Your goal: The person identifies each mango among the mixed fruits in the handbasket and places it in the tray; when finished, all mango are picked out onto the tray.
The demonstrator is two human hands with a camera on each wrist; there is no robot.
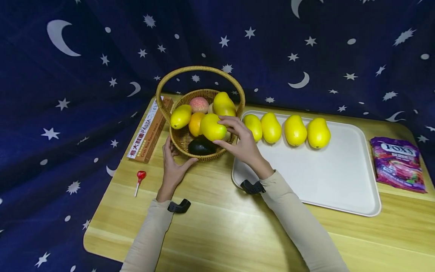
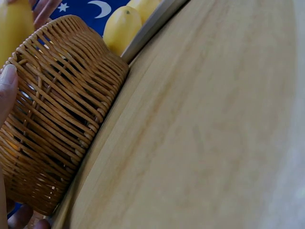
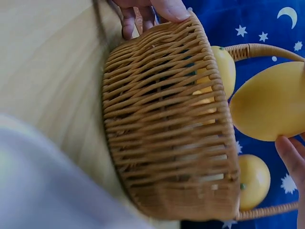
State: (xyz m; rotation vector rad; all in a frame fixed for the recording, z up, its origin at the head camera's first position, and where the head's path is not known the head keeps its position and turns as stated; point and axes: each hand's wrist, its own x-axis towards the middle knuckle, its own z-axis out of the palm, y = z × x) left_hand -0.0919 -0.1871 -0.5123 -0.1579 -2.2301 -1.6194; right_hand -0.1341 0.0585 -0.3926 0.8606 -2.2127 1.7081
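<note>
The left hand (image 1: 172, 167) grips the wicker basket (image 3: 162, 129) from outside at seven o'clock, near the dark avocado (image 1: 201, 147) lying inside at six o'clock. The right hand (image 1: 242, 144) pinches a yellow mango (image 1: 211, 127) above the basket; farther away, toward three o'clock, four more mangoes (image 1: 272, 128) are on the white tray (image 1: 323, 177).

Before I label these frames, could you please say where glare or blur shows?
Head: soft glare on the table; left wrist: basket fairly clear, lower right corner hazy; right wrist: pale shape at lower left, too blurred to name.
</note>
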